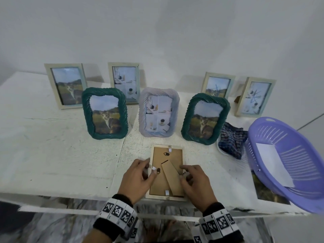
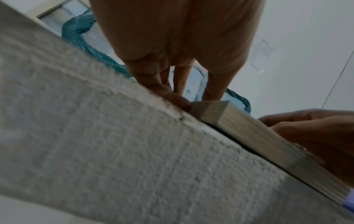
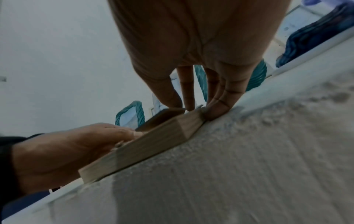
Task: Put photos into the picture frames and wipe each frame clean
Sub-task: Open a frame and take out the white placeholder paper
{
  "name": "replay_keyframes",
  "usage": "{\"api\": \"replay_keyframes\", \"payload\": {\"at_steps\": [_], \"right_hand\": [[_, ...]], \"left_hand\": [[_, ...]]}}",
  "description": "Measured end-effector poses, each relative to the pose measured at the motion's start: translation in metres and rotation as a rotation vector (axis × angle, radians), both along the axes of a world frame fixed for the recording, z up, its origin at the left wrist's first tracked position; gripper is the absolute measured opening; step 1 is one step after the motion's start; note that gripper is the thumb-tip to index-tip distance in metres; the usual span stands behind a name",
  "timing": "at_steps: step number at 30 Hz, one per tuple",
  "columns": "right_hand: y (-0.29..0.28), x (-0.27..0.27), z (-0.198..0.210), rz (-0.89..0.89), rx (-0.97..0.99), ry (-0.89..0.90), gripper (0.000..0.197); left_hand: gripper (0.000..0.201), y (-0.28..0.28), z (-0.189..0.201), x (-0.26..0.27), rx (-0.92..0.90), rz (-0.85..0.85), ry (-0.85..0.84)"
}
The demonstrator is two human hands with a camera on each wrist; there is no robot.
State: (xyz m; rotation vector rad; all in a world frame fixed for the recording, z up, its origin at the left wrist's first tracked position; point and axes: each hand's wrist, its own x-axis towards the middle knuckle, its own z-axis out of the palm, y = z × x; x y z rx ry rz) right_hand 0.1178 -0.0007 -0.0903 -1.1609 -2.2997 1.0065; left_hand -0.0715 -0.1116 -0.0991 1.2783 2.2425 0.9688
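Though no writing is legible, left hand (image 1: 135, 178) and right hand (image 1: 197, 182) fingers spread, pressing face-down frame (image 1: 167, 172).

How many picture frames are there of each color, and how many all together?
Pale wooden frames: 5, four standing at the back and one lying face down under both hands
Green twisted frames: 2
Light lilac twisted frame: 1
Total: 8 frames
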Motion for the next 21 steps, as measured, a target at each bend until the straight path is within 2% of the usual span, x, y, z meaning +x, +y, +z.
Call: {"api": "replay_keyframes", "payload": {"at_steps": [4, 9, 14, 21], "right_hand": [[-0.001, -0.005, -0.004, 0.029, 0.091, -0.055, 0.031], [0.000, -0.007, -0.003, 0.058, 0.151, -0.082, 0.021], [0.005, -0.007, 0.002, 0.118, 0.129, -0.141, 0.014], [0.008, -0.011, 0.005, 0.093, 0.077, -0.204, 0.012]], "left_hand": [[0.048, 0.002, -0.003, -0.005, -0.016, 0.003, -0.007], [0.043, 0.007, -0.006, -0.005, -0.008, 0.032, 0.026], [0.036, 0.013, -0.006, 0.001, -0.019, 0.111, 0.055], [0.021, 0.025, -0.009, 0.011, -0.052, 0.236, 0.074]]}}
